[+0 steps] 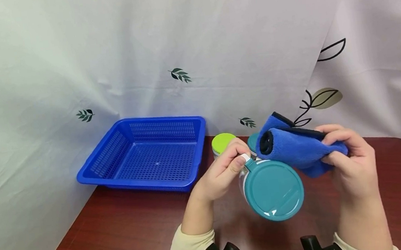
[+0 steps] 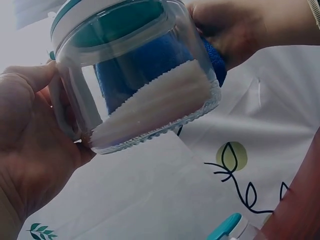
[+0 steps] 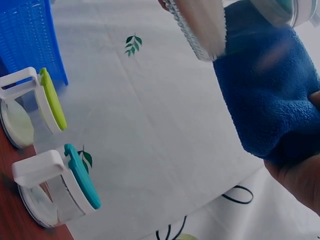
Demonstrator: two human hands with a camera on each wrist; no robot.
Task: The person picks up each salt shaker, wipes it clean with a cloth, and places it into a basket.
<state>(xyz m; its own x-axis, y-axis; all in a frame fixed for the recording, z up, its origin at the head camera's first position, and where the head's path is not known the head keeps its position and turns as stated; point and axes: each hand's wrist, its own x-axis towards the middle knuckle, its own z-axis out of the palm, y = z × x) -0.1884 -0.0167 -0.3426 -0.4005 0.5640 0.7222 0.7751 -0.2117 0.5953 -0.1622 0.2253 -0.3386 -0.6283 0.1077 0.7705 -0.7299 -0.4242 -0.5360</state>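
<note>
My left hand (image 1: pixel 224 169) grips the handle of a clear jar (image 2: pixel 145 100) with a teal lid (image 1: pixel 275 190). The jar is lifted above the table and tilted, and white grains lie slanted inside it. A folded blue cloth (image 1: pixel 296 147) with black edging is pinched between the thumb and fingers of my right hand (image 1: pixel 353 161). In the right wrist view the cloth (image 3: pixel 275 85) lies right against the jar's side. Through the clear wall in the left wrist view, blue cloth shows behind the grains.
A blue plastic basket (image 1: pixel 198 158) stands at the back left of the dark red table (image 1: pixel 131 232). Behind my hands stand a lime-lidded jar (image 3: pixel 52 100) and another teal-lidded jar (image 3: pixel 82 177), both with white handles. A pale printed curtain (image 1: pixel 214 49) hangs behind the table.
</note>
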